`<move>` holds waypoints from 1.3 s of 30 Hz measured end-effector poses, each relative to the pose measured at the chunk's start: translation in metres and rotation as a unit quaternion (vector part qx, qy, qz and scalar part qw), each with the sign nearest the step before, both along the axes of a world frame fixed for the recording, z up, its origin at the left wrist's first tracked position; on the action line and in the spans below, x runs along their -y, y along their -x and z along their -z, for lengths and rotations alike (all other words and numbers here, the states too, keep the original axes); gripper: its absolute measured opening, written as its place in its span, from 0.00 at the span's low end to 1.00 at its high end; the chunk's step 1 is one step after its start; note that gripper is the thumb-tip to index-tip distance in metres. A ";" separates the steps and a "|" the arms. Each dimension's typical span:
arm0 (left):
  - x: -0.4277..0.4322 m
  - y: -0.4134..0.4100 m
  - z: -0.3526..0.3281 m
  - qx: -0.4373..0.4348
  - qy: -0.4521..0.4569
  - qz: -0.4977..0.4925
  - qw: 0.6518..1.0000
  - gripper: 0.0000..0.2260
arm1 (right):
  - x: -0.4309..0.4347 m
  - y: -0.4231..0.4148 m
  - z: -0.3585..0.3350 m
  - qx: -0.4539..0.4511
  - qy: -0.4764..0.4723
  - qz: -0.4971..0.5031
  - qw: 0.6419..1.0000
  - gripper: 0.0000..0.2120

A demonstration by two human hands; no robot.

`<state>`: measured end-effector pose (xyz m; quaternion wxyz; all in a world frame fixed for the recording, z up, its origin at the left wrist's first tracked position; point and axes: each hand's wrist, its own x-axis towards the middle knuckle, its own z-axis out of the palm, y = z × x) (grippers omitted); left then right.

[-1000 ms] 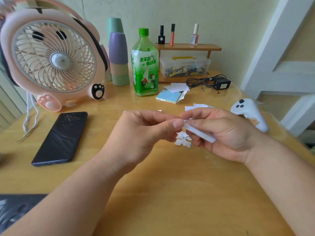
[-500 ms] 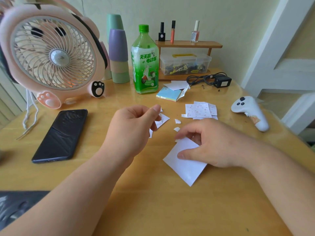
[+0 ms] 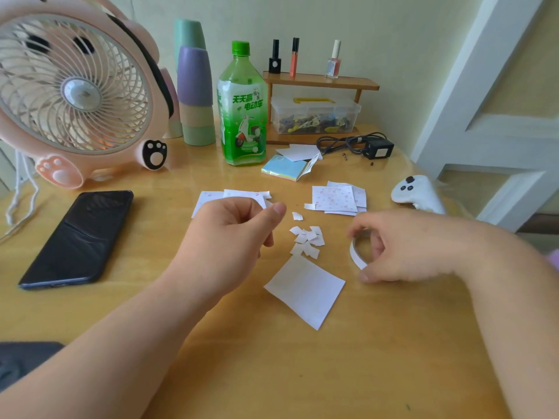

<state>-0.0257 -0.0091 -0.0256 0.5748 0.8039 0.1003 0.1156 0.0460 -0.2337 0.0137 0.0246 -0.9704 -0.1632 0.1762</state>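
At the far left of the table [image 3: 302, 373] stood a pink paw-footed desk fan [image 3: 75, 95], with a black phone [image 3: 78, 237] lying flat in front of it. Beside the fan rose a stack of pastel cups [image 3: 195, 95], then a green tea bottle [image 3: 242, 107]. Nearer me, the left hand [image 3: 233, 234] hung over a few patterned paper sheets [image 3: 230, 195]; its grip was curled, thumb pressed to forefinger, and I could not tell whether any scrap sat between them. Just right of it a small heap of torn paper scraps [image 3: 307, 240] lay on the wood, and a plain white paper square [image 3: 304, 290] lay flat just in front of the heap. Farther back were a pad of sticky notes [image 3: 284, 170] and a second pile of patterned sheets [image 3: 335, 199]. The right hand [image 3: 417, 249] hovered low near the scraps, its grip pinching a narrow paper strip [image 3: 355, 255] that bowed in a curve between forefinger and thumb, just above the table and right of the white square. A white game controller [image 3: 419, 193] lay beyond that hand, near the table's edge.
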 end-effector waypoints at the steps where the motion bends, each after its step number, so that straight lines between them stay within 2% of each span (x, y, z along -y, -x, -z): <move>1: 0.000 0.000 0.001 0.000 -0.003 0.007 1.000 0.21 | -0.001 -0.001 0.003 0.007 -0.002 -0.005 1.000 0.21; 3: 0.001 0.001 0.001 0.004 0.000 0.012 1.000 0.21 | -0.001 -0.003 0.005 0.020 -0.042 -0.017 0.999 0.16; 5: 0.001 0.000 0.003 0.012 0.008 0.014 1.000 0.18 | -0.001 -0.003 0.003 0.039 -0.128 -0.040 0.990 0.19; 8: 0.002 -0.001 0.002 0.017 0.069 0.037 0.997 0.07 | -0.009 0.008 -0.007 0.071 -0.293 -0.098 0.949 0.24; 11: -0.001 -0.001 0.004 -0.004 0.193 0.128 0.973 0.24 | -0.021 0.026 -0.011 0.097 -0.385 -0.149 0.906 0.25; 14: -0.001 -0.001 0.004 0.039 0.229 0.202 0.951 0.26 | -0.030 0.037 -0.007 0.140 -0.410 -0.175 0.884 0.22; 19: -0.004 -0.003 0.004 0.124 0.217 0.150 0.957 0.33 | -0.035 0.040 -0.002 0.167 -0.429 -0.177 0.870 0.19; 24: -0.005 -0.002 0.003 0.154 0.216 0.154 0.952 0.23 | -0.038 0.038 0.004 0.170 -0.452 -0.176 0.858 0.19; 27: -0.003 -0.001 -0.003 0.142 0.250 0.128 0.949 0.15 | -0.039 0.033 0.010 0.142 -0.481 -0.173 0.848 0.23; 30: -0.003 -0.002 -0.002 0.123 0.282 0.112 0.945 0.14 | -0.043 0.032 0.017 0.122 -0.507 -0.172 0.836 0.27; 33: -0.005 -0.003 -0.002 0.120 0.270 0.065 0.953 0.13 | -0.049 0.037 0.020 0.115 -0.530 -0.165 0.824 0.28; 37: -0.002 -0.001 -0.003 0.156 0.257 0.061 0.952 0.08 | -0.058 0.043 0.024 0.067 -0.575 -0.132 0.805 0.25; 39: 0.000 0.001 -0.003 0.175 0.246 0.065 0.951 0.10 | -0.061 0.044 0.026 0.052 -0.583 -0.122 0.802 0.27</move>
